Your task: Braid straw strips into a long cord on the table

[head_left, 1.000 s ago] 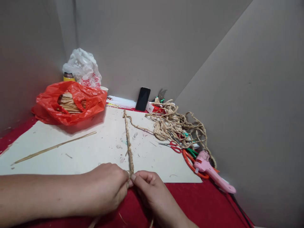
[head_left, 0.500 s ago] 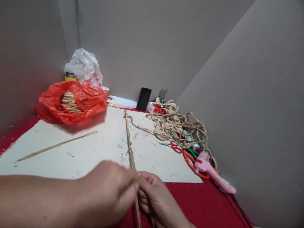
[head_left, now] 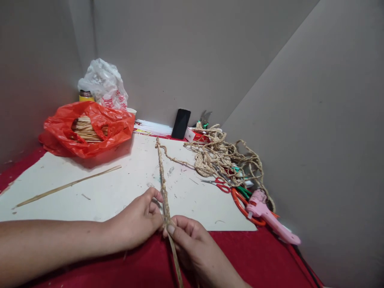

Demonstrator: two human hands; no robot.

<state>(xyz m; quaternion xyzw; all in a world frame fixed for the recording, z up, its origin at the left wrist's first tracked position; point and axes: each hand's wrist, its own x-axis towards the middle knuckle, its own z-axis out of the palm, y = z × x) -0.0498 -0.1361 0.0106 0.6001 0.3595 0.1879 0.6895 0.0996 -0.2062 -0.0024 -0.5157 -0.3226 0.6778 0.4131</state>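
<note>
Cord (head_left: 163, 182) reaches the near edge of the white sheet (head_left: 204, 208), pinched by the right hand (head_left: 192, 240) — left hand (head_left: 139, 220) close alongside, its grip too hidden to tell — a strand (head_left: 175, 258) cut off below

The long, smooth left forearm (head_left: 57, 246) is bare along its whole visible length, narrowing towards a bare, rounded left wrist (head_left: 109, 236). The ungloved left grip (head_left: 138, 220) has slim fingers; the ungloved right grip (head_left: 195, 246) has a tapered thumb (head_left: 181, 237) with a short, rounded nail (head_left: 171, 229).
</note>
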